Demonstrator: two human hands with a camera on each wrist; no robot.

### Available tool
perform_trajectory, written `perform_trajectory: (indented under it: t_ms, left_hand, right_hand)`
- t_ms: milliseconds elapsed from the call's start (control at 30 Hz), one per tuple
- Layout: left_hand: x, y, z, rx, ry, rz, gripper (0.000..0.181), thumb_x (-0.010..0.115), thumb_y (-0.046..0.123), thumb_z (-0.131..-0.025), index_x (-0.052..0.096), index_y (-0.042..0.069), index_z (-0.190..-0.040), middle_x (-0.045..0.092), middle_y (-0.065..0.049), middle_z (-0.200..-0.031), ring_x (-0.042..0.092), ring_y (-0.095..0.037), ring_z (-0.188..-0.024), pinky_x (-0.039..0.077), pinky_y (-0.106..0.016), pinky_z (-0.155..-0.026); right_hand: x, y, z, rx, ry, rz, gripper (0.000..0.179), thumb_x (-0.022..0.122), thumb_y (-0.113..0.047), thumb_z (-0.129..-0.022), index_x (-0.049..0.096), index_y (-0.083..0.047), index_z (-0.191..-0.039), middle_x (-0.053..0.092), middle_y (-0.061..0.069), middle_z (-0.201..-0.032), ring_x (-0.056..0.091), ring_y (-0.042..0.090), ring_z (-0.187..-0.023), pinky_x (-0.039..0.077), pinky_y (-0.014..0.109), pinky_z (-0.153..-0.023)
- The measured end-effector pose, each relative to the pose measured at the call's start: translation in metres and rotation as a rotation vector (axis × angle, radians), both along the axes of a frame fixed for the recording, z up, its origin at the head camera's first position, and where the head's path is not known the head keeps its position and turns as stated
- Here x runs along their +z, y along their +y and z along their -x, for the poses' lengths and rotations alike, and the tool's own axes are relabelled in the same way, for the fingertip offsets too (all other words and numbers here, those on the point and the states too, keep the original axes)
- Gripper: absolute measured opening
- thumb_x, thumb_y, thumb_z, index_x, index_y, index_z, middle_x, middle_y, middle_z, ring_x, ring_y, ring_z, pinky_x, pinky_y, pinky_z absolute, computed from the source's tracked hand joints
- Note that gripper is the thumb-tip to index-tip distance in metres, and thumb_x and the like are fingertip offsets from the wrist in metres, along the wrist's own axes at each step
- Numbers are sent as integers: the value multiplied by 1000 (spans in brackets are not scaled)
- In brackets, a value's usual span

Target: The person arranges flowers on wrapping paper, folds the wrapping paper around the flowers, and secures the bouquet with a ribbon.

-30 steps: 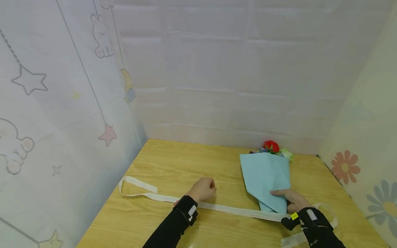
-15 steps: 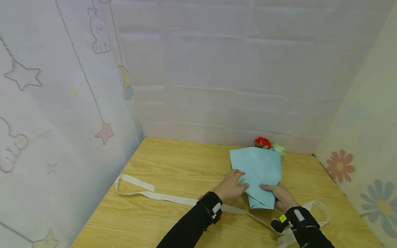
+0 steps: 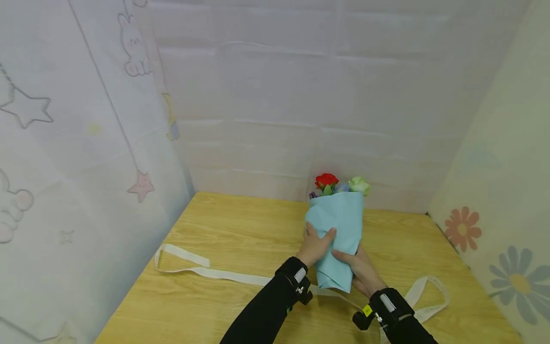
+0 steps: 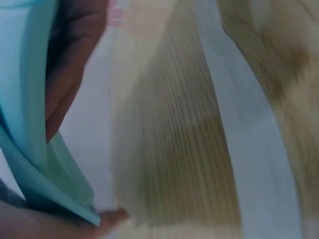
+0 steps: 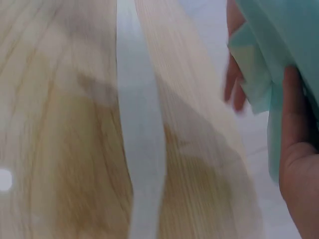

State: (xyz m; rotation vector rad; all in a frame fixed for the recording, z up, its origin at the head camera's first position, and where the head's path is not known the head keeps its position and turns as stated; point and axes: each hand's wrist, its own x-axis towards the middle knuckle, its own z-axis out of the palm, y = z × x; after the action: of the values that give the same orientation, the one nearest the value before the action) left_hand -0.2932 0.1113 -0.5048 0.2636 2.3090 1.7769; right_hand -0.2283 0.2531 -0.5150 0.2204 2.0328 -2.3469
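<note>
Blue-wrapped bouquet (image 3: 346, 229), between left hand (image 3: 314, 246) and right hand (image 3: 363, 270), both hands gripping it

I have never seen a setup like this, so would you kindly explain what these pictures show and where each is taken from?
There is no machine here, just a person in black sleeves. The wide picture looks down from a camera worn on the head; the two close ones come from the left and right wrists. The left hand and right hand together hold a blue wrap, with flowers showing at its top. A long white ribbon lies on the wooden table.
</note>
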Motion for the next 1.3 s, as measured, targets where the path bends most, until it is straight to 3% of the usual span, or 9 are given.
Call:
perform_trajectory:
  t_ms: [67, 167, 267, 467, 667, 800, 1033, 1167, 1300]
  left_hand:
    - [-3, -4, 5, 19, -68, -206, 98, 66, 54, -95, 14, 2, -160, 30, -24, -158, 35, -41, -142, 35, -57, -112]
    - [-5, -14, 8, 19, -150, -427, 78, 74, 42, -93, 35, 5, -151, 52, -14, -138, 53, -31, -124, 43, -49, -104]
    - [-2, -25, 9, -32, -210, -530, 63, 75, 38, -94, 47, 5, -140, 61, -9, -123, 60, -24, -109, 48, -43, -97]
    - [7, -46, 17, -173, -376, -721, 59, 76, 39, -93, 51, 8, -137, 61, -8, -125, 60, -23, -110, 47, -41, -98]
    - [11, -70, 20, -367, -395, -718, 49, 65, 36, -100, 47, 14, -140, 56, -5, -129, 57, -22, -115, 46, -43, -99]
    - [7, -86, 17, -423, -388, -723, 47, 61, 34, -103, 44, 14, -142, 54, -5, -133, 55, -23, -119, 44, -45, -104]
    - [-15, -104, 0, -373, -496, -692, 52, 60, 33, -103, 42, 8, -145, 53, -7, -134, 54, -24, -121, 40, -45, -108]
    - [-29, -107, -5, -338, -545, -588, 54, 60, 32, -102, 41, 5, -145, 55, -10, -131, 55, -26, -118, 42, -45, -106]
    - [-35, -109, -9, -301, -544, -466, 60, 63, 31, -96, 39, 3, -144, 55, -12, -130, 55, -28, -115, 43, -46, -103]
  right_hand:
    - [-1, -6, 2, -7, -11, 12, 80, 73, -10, -94, 22, -17, -154, 44, 12, -142, 61, 22, -115, 53, 40, -96]
    - [-3, -14, 4, 13, -18, 21, 81, 74, -9, -93, 22, -18, -154, 42, 12, -142, 58, 23, -117, 51, 41, -97]
    - [0, -21, 4, 61, -7, 24, 79, 74, -9, -93, 23, -19, -153, 40, 13, -143, 56, 26, -120, 50, 42, -98]
    - [12, -35, 7, 146, 8, -5, 78, 75, -11, -93, 26, -21, -152, 40, 13, -144, 54, 31, -121, 50, 45, -97]
    - [23, -47, 8, 242, 44, -71, 72, 76, -12, -92, 32, -15, -148, 46, 16, -140, 56, 31, -120, 50, 44, -96]
    - [25, -52, 7, 269, 43, -101, 69, 77, -13, -91, 35, -11, -146, 50, 16, -136, 58, 30, -117, 51, 43, -94]
    - [10, -62, -7, 347, -44, -124, 68, 75, -18, -94, 32, -3, -145, 54, 16, -132, 61, 27, -112, 52, 42, -92]
    - [-3, -63, -16, 358, -98, -177, 66, 75, -24, -95, 36, 1, -143, 57, 16, -130, 62, 26, -110, 51, 41, -92]
    - [-14, -63, -22, 349, -144, -227, 67, 76, -27, -94, 39, 1, -141, 58, 15, -128, 62, 26, -109, 50, 41, -93]
